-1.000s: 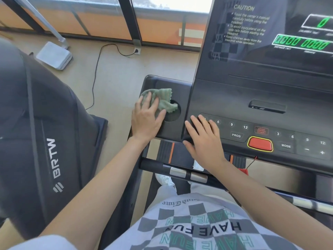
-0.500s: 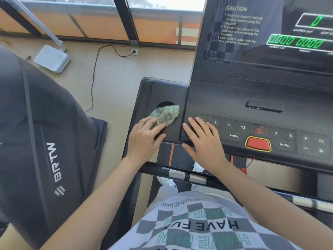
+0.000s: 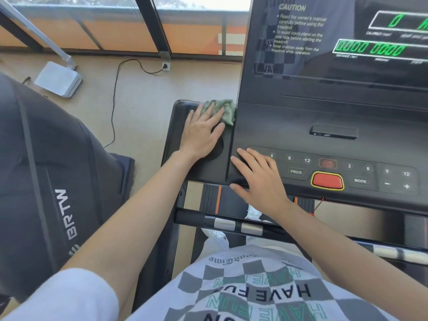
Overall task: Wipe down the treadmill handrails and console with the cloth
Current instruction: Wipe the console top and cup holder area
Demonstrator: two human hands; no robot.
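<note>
Sweeping back up the frame, the left hand [image 3: 201,133] now presses the crumpled pale-green cloth [image 3: 222,110] under straight, spread fingers at the far end of the black plastic side tray [image 3: 180,144], just left of centre. The cloth's right edge touches the tall black console [image 3: 324,117]. Half a second ago I had the same cloth drawn down over the round cup recess [image 3: 218,149], and half a second before that it sat higher again. So I am watching a back-and-forth scrub of this tray, now at the top of its stroke. The hand does not grip; it pushes the cloth with an open palm, which now covers most of the recess. The right hand [image 3: 259,179] has not shifted: it lies flat and relaxed, holding nothing, on the console's lower left corner beside the number keys, apparently steadying. I judge the tray is getting covered end to end. The key panel with its red oval button [image 3: 327,181], the screen above, and the black crossbar handrail with silver grip plates [image 3: 231,224] low in the frame have no cloth on them now. The next stroke probably needs to cross rightward onto the keys, so the right hand would have to clear out, with care near the red button since the green lit digits [image 3: 370,48] are on.
</note>
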